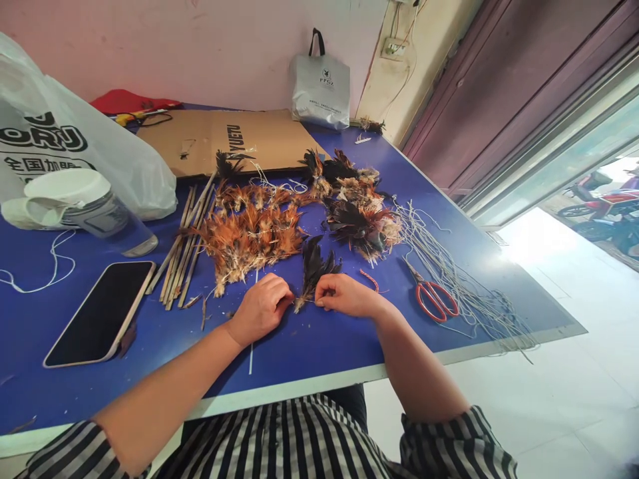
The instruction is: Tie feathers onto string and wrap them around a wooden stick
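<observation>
A small bunch of black feathers (315,267) lies on the blue table with its pale quill ends toward me. On its left side my left hand (263,305) is closed, thumb and fingertips pinched together. My right hand (344,295) pinches from the other side, close to the quill ends. Both hands seem to hold a thin string at the base of the bunch, though the fingers hide most of it. Just beyond lie brown feather bunches (252,233) in rows and a pile of darker bunches (362,223).
Red-handled scissors (436,301) rest on loose strings (449,266) at the right. Bamboo sticks (182,256), a phone (102,313), a plastic cup (107,213) and a white plastic bag (110,146) occupy the left. Behind are flat cardboard (200,136) and a silver bag (321,90).
</observation>
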The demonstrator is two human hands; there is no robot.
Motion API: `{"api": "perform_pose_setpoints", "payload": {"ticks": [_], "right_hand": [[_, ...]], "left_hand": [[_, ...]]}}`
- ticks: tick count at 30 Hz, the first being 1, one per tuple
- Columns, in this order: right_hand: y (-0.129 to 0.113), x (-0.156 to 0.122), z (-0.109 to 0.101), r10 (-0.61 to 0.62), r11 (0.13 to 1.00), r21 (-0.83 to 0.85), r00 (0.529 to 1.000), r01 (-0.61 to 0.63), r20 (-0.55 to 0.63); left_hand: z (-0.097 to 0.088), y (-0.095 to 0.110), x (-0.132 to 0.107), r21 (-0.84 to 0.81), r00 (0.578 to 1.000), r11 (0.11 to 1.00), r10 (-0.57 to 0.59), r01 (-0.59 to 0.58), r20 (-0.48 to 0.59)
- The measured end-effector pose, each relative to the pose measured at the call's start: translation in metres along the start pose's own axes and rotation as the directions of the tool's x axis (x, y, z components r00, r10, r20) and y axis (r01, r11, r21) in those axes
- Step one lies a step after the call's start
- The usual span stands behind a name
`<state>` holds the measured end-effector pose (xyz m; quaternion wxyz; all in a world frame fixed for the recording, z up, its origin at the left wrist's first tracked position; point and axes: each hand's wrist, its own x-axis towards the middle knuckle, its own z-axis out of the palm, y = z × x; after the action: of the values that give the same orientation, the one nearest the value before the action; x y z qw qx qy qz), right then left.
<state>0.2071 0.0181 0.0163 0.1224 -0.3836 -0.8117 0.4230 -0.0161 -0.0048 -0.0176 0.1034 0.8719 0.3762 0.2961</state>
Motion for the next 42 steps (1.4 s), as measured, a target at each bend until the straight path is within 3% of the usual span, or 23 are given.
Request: {"api": "perform_pose_setpoints", "payload": {"ticks": [9, 14, 19, 23, 27, 32, 39, 42], "right_hand": [[-0.001, 0.0, -0.003, -0.139, 0.973, -0.185, 0.99, 0.137, 0.007], [-0.001, -0.002, -0.002, -0.126, 0.955, -0.273, 0.992, 0.114, -0.027], [-0.012, -0.005, 0.001, -0.024, 0.989, -0.147, 0.988, 0.002, -0.149], [-0.02, -0.002, 0.007, -0.047, 0.999, -0.001, 0.957, 0.049, -0.286], [-0.016, 0.005, 0.013, 0.043, 0.976, 0.215, 0.966, 0.013, -0.254], [-0.008, 0.007, 0.011, 0.152, 0.856, 0.511, 0.982, -0.072, -0.116], [0.003, 0.012, 0.014, 0.18, 0.808, 0.581, 0.98, -0.097, -0.087], [0.008, 0.014, 0.015, 0.191, 0.78, 0.618, 0.978, -0.1, -0.082]], "left_hand": [[0.0, 0.0, -0.001, 0.05, 0.999, 0.998, -0.04, 0.039, 0.017], [0.0, -0.001, -0.001, 0.036, 0.998, 0.998, -0.045, 0.044, 0.031], [-0.004, 0.002, 0.001, -0.042, 0.996, 0.997, -0.06, 0.063, 0.063], [-0.005, 0.009, 0.007, -0.228, 0.992, 0.968, -0.093, 0.11, 0.083], [-0.004, 0.013, 0.012, -0.422, 0.978, 0.882, -0.189, 0.207, 0.086], [-0.002, 0.01, 0.013, -0.57, 0.924, 0.742, -0.371, 0.354, 0.091], [0.0, 0.013, 0.016, -0.743, 0.802, 0.403, -0.519, 0.535, 0.296], [0.002, 0.014, 0.017, -0.761, 0.792, 0.352, -0.513, 0.545, 0.33]]}}
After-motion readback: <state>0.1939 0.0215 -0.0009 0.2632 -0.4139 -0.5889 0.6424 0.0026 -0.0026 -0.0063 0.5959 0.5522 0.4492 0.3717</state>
